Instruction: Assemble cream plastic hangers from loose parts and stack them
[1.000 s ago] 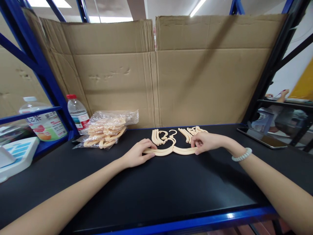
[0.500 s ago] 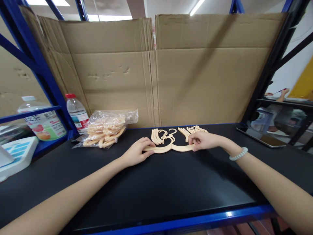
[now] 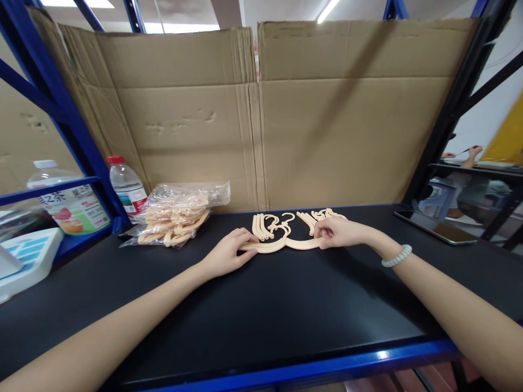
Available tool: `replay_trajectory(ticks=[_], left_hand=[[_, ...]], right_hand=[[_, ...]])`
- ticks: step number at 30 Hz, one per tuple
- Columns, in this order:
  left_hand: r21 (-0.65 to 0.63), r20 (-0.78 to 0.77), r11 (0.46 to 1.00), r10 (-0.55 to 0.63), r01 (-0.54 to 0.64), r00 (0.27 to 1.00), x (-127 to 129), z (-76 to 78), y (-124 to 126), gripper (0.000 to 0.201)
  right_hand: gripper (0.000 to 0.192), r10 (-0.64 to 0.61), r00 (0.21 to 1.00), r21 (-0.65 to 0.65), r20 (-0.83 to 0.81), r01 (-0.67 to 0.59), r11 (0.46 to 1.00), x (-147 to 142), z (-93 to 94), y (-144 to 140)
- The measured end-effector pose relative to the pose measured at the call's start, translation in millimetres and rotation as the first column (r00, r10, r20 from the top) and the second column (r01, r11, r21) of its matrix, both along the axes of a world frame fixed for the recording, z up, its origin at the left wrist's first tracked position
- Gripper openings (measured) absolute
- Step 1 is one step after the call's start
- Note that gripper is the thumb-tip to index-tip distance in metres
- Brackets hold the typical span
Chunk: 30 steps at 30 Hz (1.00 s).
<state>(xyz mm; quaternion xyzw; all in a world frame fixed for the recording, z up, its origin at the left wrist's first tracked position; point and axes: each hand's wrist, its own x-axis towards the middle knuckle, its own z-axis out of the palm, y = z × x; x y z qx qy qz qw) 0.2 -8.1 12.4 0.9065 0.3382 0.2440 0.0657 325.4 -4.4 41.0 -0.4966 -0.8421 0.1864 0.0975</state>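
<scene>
A cream plastic clothes hanger (image 3: 269, 247) lies on the black tabletop, its two curved arms spread to either side of the middle joint. My left hand (image 3: 232, 250) pinches the end of its left arm between thumb and fingers. At the other end, my right hand (image 3: 335, 232) grips the right arm, with the tip hidden behind the fingers. Just behind the hanger are several cream arm pieces (image 3: 261, 226) in a row on the left and more arm pieces (image 3: 306, 222) on the right. Loose hooks (image 3: 288, 216) lie between these groups.
Left of my left hand sits a clear plastic bag (image 3: 175, 215) of cream hanger parts. Behind it stands a red-capped bottle (image 3: 126, 188). A tablet or phone (image 3: 435, 227) lies at the right. Cardboard (image 3: 347, 120) walls the back; another person's hand (image 3: 474, 152) shows far right.
My right hand has shifted slightly left along with the hanger's right arm. My left hand keeps its hold, and the view has moved a little.
</scene>
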Motion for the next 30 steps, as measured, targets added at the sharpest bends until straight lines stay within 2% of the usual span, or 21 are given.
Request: replay_trajectory(ticks=[5,14,18,20,24,27,30], left_hand=[[0.015,-0.004,0.999,0.032,-0.032,0.999,0,-1.2,1,0.018],[0.007,-0.011,1.0,0.03,-0.03,0.999,0,-0.4,1,0.018],[-0.014,0.029,0.999,0.039,-0.039,0.999,-1,-0.7,1,0.021],[-0.033,0.074,0.998,0.056,-0.054,0.996,-2,-1.2,3,0.024],[-0.137,0.235,0.981,0.167,-0.138,0.958,-7,-3.6,10,0.022],[-0.227,0.301,0.955,0.257,-0.193,0.919,-9,-5.4,15,0.021],[-0.247,0.296,0.951,0.256,-0.185,0.92,-8,-5.6,15,0.021]], right_hand=[[0.014,-0.007,1.0,0.049,0.004,0.007,0.999,-2,-2.8,1],[0.015,0.013,1.0,0.039,-0.009,-0.013,0.999,-1,-4.7,2],[0.023,0.062,0.997,0.011,-0.036,-0.062,0.998,6,-2.1,5],[0.024,0.075,0.994,0.038,-0.085,-0.072,0.997,9,-1.5,8],[0.023,-0.021,0.984,0.196,-0.178,0.057,0.979,11,-4.8,13],[0.02,-0.071,0.982,0.228,-0.174,0.111,0.967,9,-9.5,16],[0.019,-0.099,0.983,0.249,-0.153,0.135,0.959,9,-12.8,17]])
